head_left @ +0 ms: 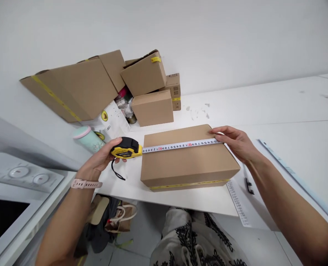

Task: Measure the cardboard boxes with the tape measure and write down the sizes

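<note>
A closed cardboard box (186, 166) with yellow tape along its front lies on the white table (277, 107) in front of me. My left hand (101, 159) grips a yellow and black tape measure case (125, 149) at the box's left edge. The white tape blade (180, 145) stretches across the box top. My right hand (231, 140) pinches the blade's end down at the box's far right edge.
Several cardboard boxes (149, 92) are stacked against the wall at the back left, with a mint bottle (87, 137) and packets beside them. A black pen (249, 184) and a printed sheet (237, 201) lie right of the box. A white appliance (17, 184) stands at left.
</note>
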`<state>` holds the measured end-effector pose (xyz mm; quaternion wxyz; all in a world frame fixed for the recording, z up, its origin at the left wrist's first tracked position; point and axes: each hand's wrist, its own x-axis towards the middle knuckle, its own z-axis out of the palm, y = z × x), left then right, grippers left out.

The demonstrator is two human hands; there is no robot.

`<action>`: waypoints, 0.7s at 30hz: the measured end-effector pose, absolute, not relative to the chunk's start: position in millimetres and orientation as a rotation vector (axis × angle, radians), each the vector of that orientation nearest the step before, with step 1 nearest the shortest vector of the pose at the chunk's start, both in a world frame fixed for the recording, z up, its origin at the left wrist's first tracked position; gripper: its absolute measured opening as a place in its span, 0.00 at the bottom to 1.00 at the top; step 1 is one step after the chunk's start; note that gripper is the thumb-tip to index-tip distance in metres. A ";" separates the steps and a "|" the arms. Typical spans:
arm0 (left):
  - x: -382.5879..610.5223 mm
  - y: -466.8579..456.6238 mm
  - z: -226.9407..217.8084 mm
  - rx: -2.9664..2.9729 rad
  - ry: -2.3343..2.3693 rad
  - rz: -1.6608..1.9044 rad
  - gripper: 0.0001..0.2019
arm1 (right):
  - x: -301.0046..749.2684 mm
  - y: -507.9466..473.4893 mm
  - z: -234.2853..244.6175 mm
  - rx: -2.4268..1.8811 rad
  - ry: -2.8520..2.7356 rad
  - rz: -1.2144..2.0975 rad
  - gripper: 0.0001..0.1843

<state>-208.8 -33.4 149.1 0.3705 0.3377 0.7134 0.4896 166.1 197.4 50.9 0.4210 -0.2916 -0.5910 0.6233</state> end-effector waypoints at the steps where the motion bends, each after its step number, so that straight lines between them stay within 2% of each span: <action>1: -210.1 -34.0 148.1 0.879 1.826 1.252 0.25 | 165.8 197.4 50.7 -0.738 -1.483 1.557 0.17; 21: -207.7 -42.2 144.6 0.910 1.825 1.223 0.26 | 163.8 195.2 52.3 -0.752 -1.454 1.543 0.18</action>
